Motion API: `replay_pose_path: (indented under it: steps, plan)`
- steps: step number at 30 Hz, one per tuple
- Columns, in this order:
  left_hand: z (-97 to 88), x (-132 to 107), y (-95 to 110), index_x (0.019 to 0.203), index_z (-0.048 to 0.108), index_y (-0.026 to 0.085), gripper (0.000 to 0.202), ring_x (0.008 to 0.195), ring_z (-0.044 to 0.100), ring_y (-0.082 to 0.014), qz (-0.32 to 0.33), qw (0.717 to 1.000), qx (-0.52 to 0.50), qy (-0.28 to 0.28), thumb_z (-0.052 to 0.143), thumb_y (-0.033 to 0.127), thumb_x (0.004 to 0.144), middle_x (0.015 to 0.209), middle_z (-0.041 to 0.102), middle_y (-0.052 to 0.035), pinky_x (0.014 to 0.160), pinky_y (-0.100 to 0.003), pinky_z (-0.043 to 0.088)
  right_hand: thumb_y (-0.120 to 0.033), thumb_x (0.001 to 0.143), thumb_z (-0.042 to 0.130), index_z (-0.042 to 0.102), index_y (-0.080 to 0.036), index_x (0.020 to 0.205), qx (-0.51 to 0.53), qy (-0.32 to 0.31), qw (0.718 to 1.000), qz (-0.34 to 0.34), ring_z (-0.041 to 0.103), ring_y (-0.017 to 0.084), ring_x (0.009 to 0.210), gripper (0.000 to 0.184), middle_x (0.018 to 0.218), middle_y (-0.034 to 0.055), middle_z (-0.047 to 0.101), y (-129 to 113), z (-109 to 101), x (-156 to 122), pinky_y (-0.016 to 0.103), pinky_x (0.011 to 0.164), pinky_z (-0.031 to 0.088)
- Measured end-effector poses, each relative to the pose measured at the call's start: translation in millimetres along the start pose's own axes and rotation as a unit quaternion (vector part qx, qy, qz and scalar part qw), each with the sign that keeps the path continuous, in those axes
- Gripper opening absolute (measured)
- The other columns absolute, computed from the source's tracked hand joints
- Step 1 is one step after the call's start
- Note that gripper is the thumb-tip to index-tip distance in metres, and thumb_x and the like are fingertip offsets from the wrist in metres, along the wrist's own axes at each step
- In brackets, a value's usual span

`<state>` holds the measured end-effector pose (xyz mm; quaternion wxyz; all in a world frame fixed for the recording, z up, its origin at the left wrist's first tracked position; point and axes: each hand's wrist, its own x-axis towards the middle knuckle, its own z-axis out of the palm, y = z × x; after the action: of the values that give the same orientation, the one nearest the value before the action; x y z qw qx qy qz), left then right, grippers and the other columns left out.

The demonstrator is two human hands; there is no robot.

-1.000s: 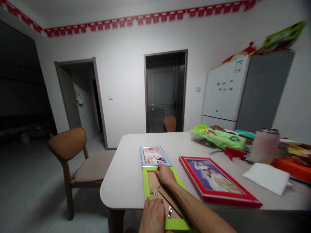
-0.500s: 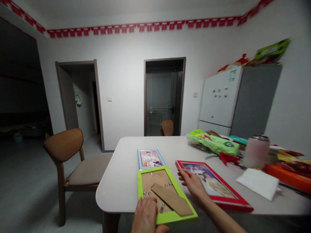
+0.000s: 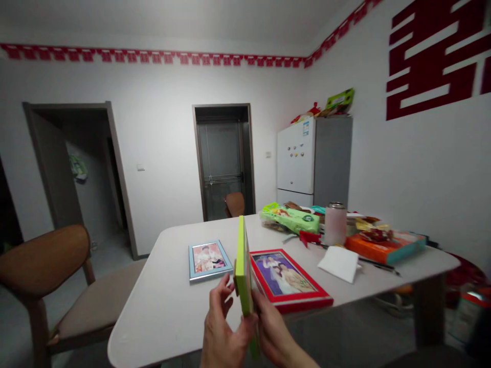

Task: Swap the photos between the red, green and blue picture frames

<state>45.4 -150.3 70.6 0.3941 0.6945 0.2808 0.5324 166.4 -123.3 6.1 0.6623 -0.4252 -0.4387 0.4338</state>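
A lime-green picture frame stands on edge in front of me, lifted off the white table and seen edge-on. My left hand grips its left face, fingers curled around it. My right hand holds its right side low down. A blue-framed photo lies flat on the table just left of the green frame. To the right, a red-framed photo also lies flat.
A white folded napkin, a pink tumbler, a green snack bag and an orange box crowd the table's far right. A wooden chair stands at left. A fridge is against the back wall.
The green frame lay face-down on the table; both hands have since lifted it and turned it upright on edge. My view has swung to the right.
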Motion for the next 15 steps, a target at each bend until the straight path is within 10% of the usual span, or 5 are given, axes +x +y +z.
replay_pose_path:
  steps: [8, 15]
  plan:
    - [50.9, 48, -29, 0.113, 0.032, 0.013, 0.049, 0.096, 0.054, -0.0173, -0.116, 0.983, -0.125, -0.072, 0.047, 0.010, 0.067, 0.116, 0.048, -0.0117, 0.079, -0.026, 0.045, -0.021, 0.070, 0.043, 0.049, -0.014, 0.111, -0.342, 0.144, 0.923, 0.101, 0.062, 0.015, 0.066, 0.042, 0.082, 0.0050, 0.067, -75, -130, 63, 0.024, 0.059, 0.046]
    - [89.1, 72, -78, 0.120, 0.034, 0.018, 0.059, 0.100, 0.052, -0.0179, -0.147, 0.984, 0.039, -0.090, 0.053, 0.011, 0.065, 0.108, 0.056, -0.0047, 0.083, -0.026, 0.042, -0.017, 0.060, 0.051, 0.061, -0.011, 0.097, -0.506, 0.225, 0.827, 0.100, 0.058, 0.022, 0.085, 0.039, 0.092, 0.0119, 0.064, -65, -170, 99, 0.028, 0.073, 0.041]
